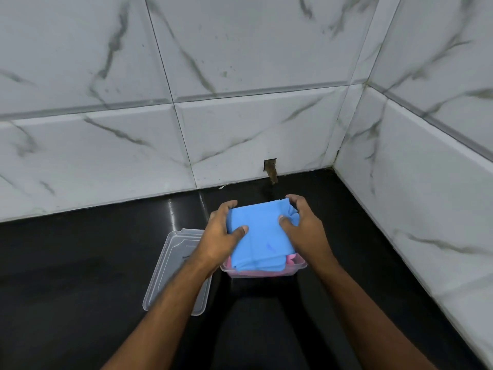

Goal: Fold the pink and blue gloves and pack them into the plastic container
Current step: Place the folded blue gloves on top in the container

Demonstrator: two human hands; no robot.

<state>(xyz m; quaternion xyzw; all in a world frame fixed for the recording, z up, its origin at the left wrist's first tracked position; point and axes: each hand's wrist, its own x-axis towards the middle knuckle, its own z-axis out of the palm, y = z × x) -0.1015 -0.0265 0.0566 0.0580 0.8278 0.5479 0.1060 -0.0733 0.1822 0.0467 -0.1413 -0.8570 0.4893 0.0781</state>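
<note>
Both hands grip the folded blue gloves (257,236) from either side, left hand (222,233) and right hand (302,227) curled round the edges with thumbs on top, lowering the bundle onto the pink gloves (289,260) already inside the plastic container (298,268) near the table's back right corner. Its lid (176,265) lies just left, so pressing down and closing probably remain.

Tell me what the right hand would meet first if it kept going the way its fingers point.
The right hand grips the folded blue glove, fingers pointing away from the person. Past the glove's far edge, the black counter looks bare up to the tiled wall, though depth is unclear.
</note>
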